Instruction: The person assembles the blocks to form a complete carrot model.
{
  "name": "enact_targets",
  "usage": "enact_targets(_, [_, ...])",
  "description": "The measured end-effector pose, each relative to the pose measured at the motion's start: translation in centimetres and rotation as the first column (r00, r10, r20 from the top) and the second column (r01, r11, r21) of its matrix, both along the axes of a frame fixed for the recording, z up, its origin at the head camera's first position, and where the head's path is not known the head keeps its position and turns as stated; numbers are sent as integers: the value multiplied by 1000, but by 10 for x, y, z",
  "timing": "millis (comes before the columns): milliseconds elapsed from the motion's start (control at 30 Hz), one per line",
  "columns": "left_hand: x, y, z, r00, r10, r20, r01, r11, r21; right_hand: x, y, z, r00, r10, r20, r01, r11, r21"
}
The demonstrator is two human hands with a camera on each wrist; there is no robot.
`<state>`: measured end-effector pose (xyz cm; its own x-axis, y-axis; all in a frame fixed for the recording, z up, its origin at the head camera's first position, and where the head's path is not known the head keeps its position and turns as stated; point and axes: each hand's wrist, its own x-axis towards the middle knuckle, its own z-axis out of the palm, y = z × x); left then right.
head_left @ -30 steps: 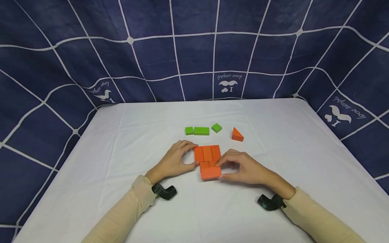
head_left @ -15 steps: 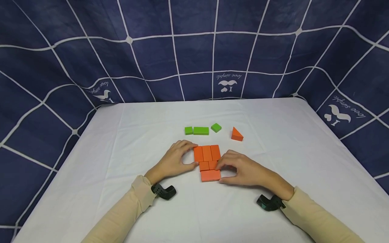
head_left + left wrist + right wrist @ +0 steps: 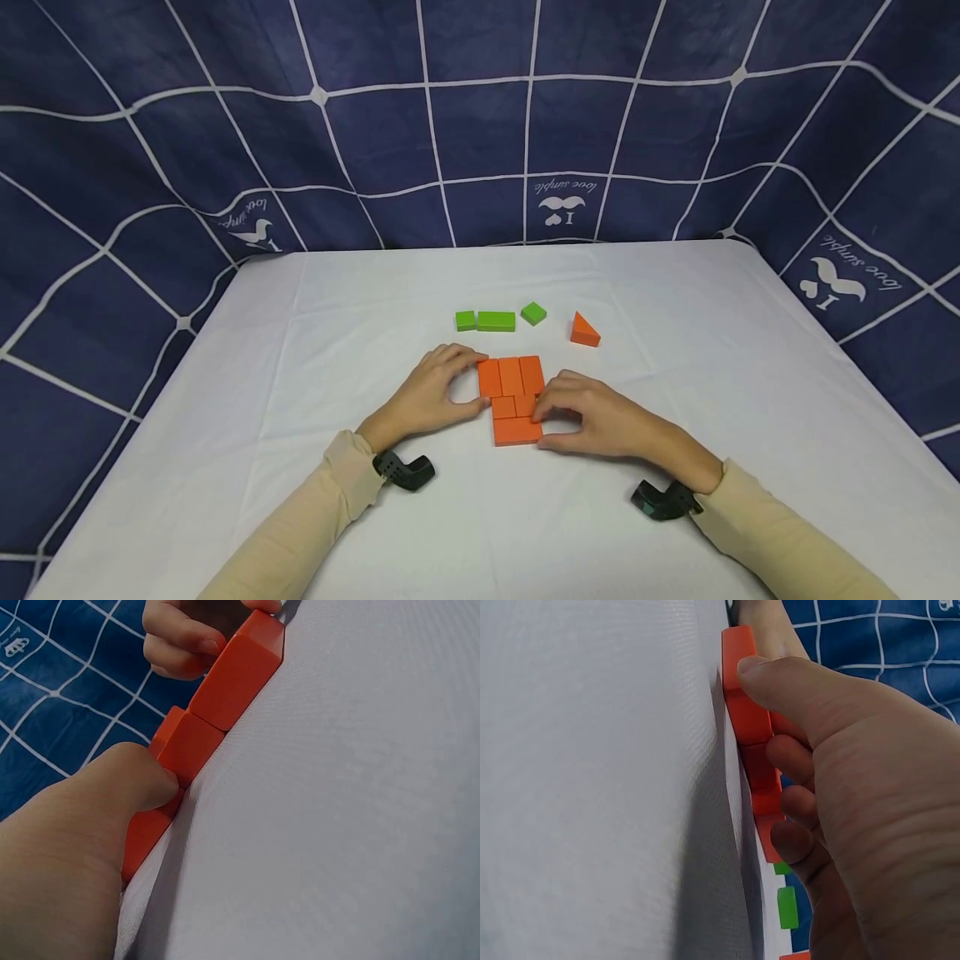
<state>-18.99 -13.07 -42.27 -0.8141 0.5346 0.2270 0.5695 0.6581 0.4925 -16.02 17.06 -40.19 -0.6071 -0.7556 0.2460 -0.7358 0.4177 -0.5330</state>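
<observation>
White-clothed worktop (image 3: 480,517): midway between its side edges, left grip (image 3: 426,392) and right grip (image 3: 603,418) pinch orange blocks (image 3: 507,405) (likely light, rigid, slick; best held by the sides).

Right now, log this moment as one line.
left hand: touches left edge of orange rectangular blocks | right hand: holds nearest orange block | three green rectangular blocks: farther back | orange triangular block: back right

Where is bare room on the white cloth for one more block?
The white cloth is bare left of the leftmost small green block, right of the orange triangular block, and in front, between the beige left sleeve and beige right sleeve. The middle is crowded: the left hand and right hand flank the orange rectangular blocks.
</observation>
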Motion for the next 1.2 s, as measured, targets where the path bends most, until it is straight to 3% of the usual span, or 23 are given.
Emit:
enact_targets(833, [2, 0, 0, 1000, 0, -8, 0, 1000, 12, -1, 0, -1, 1000, -1, -1, 1, 1000, 16])
enact_targets(1033, [2, 0, -2, 1000, -3, -20, 3, 1000, 13, -6, 4, 1, 999, -32, -17, 31, 997, -72])
enact_targets(1200, [1, 0, -2, 1000, -5, -24, 5, 1000, 13, -14, 9, 2, 989, -131, -66, 119, 980, -159])
